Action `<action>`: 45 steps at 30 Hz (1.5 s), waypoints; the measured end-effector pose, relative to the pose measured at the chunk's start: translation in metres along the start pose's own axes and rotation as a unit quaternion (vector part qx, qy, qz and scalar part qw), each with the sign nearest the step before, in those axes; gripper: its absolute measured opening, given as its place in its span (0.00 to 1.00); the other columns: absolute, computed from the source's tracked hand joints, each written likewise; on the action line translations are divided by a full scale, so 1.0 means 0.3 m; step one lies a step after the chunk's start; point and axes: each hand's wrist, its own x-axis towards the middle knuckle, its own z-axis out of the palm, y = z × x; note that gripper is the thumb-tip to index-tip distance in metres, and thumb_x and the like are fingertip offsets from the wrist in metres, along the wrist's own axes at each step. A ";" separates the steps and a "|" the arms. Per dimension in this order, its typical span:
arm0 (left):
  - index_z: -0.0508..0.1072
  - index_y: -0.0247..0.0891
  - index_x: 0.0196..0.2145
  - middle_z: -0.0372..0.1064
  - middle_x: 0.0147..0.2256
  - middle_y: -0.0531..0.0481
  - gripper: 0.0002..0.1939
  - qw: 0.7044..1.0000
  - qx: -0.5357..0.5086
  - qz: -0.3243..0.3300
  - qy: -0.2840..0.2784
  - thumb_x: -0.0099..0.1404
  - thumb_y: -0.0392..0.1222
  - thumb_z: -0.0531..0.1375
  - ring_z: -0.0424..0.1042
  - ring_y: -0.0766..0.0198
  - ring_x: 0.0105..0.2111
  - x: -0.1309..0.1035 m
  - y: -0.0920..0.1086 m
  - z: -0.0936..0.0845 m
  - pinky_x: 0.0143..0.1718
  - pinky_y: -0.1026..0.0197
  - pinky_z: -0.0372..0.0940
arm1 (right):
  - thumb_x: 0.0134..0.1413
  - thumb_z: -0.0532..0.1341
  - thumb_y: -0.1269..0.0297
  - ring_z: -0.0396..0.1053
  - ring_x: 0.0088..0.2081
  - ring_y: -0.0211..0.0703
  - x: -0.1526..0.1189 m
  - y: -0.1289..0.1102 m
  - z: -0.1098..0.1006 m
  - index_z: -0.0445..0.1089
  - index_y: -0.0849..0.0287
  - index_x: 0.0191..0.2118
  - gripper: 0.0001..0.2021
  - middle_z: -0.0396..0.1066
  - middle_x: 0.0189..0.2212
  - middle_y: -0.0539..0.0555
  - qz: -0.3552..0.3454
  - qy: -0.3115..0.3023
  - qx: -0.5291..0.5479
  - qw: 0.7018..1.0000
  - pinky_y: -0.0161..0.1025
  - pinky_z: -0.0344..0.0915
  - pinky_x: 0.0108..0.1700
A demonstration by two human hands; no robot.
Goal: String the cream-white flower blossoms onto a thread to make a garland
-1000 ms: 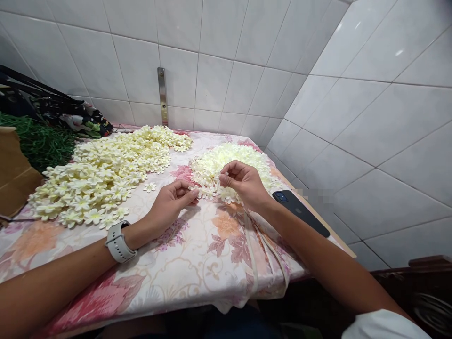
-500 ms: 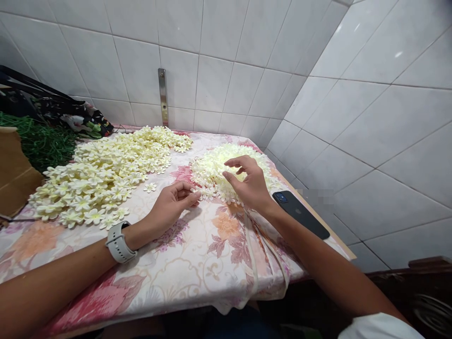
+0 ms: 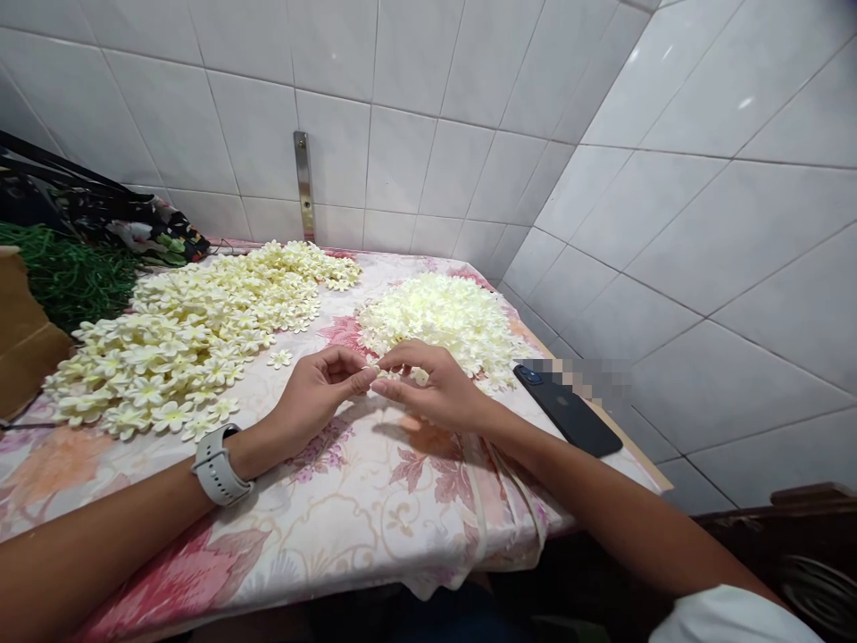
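Observation:
My left hand (image 3: 325,384) pinches a small white artificial flower (image 3: 372,365), mostly hidden by the fingertips. My right hand (image 3: 432,384) meets it there, with thumb and index finger closed in on the same flower. Behind my right hand lies a bright heap of pale flowers (image 3: 442,317), a few of them showing under its fingers. To the left of my left hand spreads a larger pile of cream flowers with yellow centres (image 3: 180,348). One single flower (image 3: 279,359) rests on the cloth between that pile and my left hand.
A black phone (image 3: 569,411) lies at the table's right edge. Thin cords (image 3: 478,500) run over the front of the floral tablecloth (image 3: 321,536). Green grass-like strands (image 3: 67,277), a cardboard piece (image 3: 27,330) and a dark floral bag (image 3: 134,219) crowd the left. Tiled walls enclose the back and right.
My right hand has come down and left from over the pale heap to my left fingertips, its fingers closing. My left hand has hardly moved.

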 end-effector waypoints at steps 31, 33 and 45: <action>0.75 0.36 0.30 0.72 0.27 0.52 0.20 0.998 -0.028 -0.047 0.019 0.50 0.55 0.73 0.69 0.67 0.27 0.001 0.010 0.008 0.32 0.64 0.66 | 0.35 0.77 0.47 0.67 0.25 0.37 0.036 0.033 -0.060 0.68 0.58 0.26 0.24 0.71 0.22 0.49 0.175 0.179 0.245 0.937 0.37 0.63 0.30; 0.75 0.36 0.30 0.71 0.27 0.52 0.20 0.998 -0.027 -0.046 0.018 0.50 0.54 0.73 0.68 0.67 0.27 0.000 0.011 0.009 0.31 0.64 0.66 | 0.40 0.75 0.46 0.64 0.24 0.36 0.033 0.027 -0.066 0.69 0.58 0.27 0.22 0.68 0.20 0.48 0.160 0.174 0.225 0.945 0.37 0.60 0.29; 0.75 0.37 0.31 0.71 0.26 0.52 0.18 0.999 -0.013 -0.032 -0.006 0.53 0.53 0.72 0.68 0.67 0.27 -0.002 0.005 0.002 0.30 0.65 0.63 | 0.58 0.66 0.58 0.65 0.40 0.50 0.020 0.053 -0.082 0.67 0.55 0.34 0.09 0.71 0.35 0.57 -0.002 0.208 -0.206 0.956 0.48 0.61 0.43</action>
